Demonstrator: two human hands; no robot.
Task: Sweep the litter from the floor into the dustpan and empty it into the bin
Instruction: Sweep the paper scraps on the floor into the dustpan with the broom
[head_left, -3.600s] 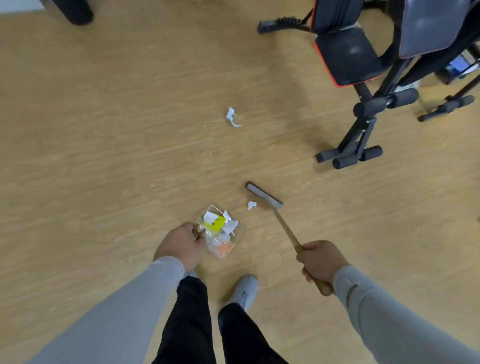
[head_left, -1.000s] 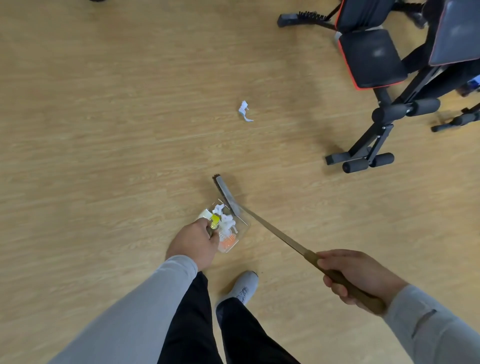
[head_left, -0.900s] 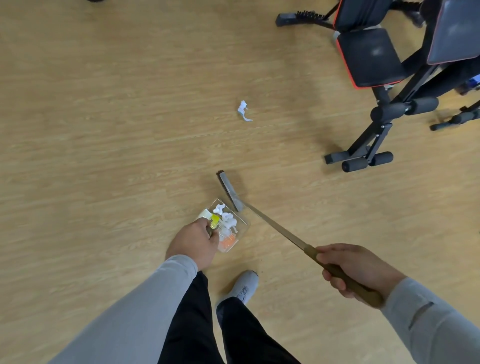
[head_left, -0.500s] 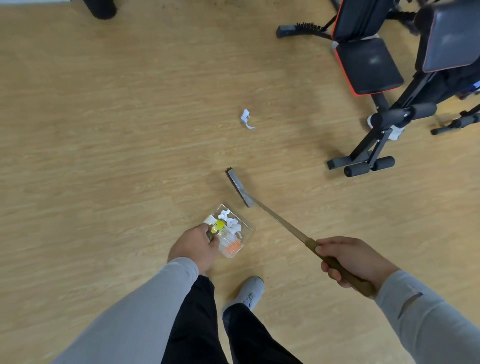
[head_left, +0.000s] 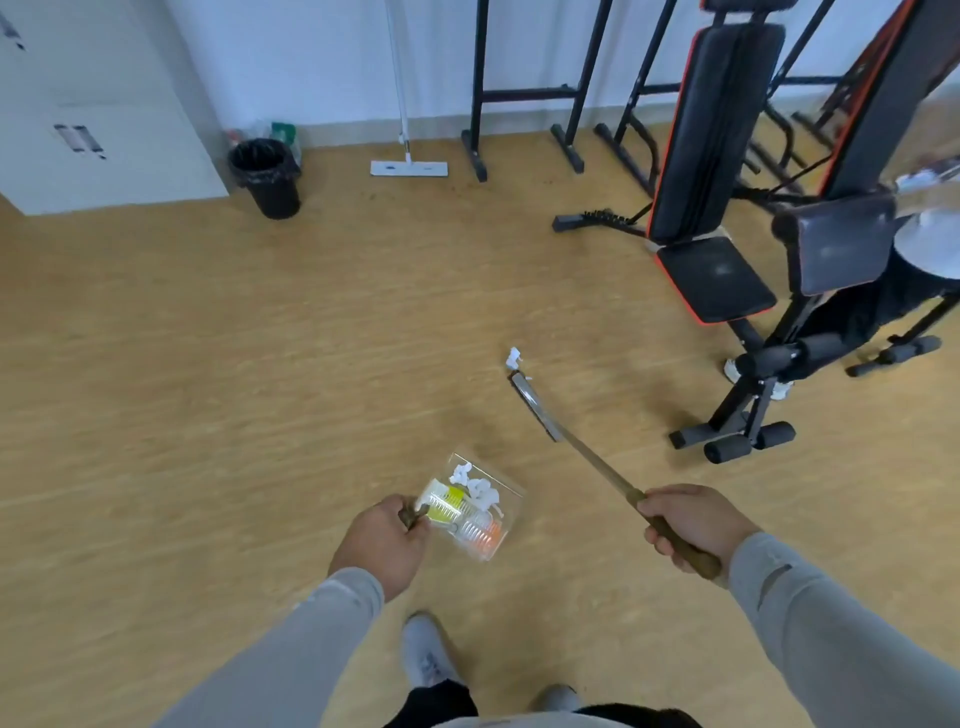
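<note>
Just beyond the broom head (head_left: 535, 406), paper scrap (head_left: 514, 356) lying on floor (head_left: 208, 364), right hand (head_left: 693, 522) gripping broom handle, left hand (head_left: 382, 545) clamping dustpan (head_left: 475, 506) handle, dustpan holding litter, bin (head_left: 266, 176) sitting well apart by wall.

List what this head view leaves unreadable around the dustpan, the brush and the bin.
- Dustpan handle: wrapped by the left hand.
- Brush bristles: under the head, so contact with the paper scrap is unclear.
- Brush handle end: inside the right hand.
- Bin contents: too far and dark.
- Items in the dustpan: too small and blurred to identify.
</note>
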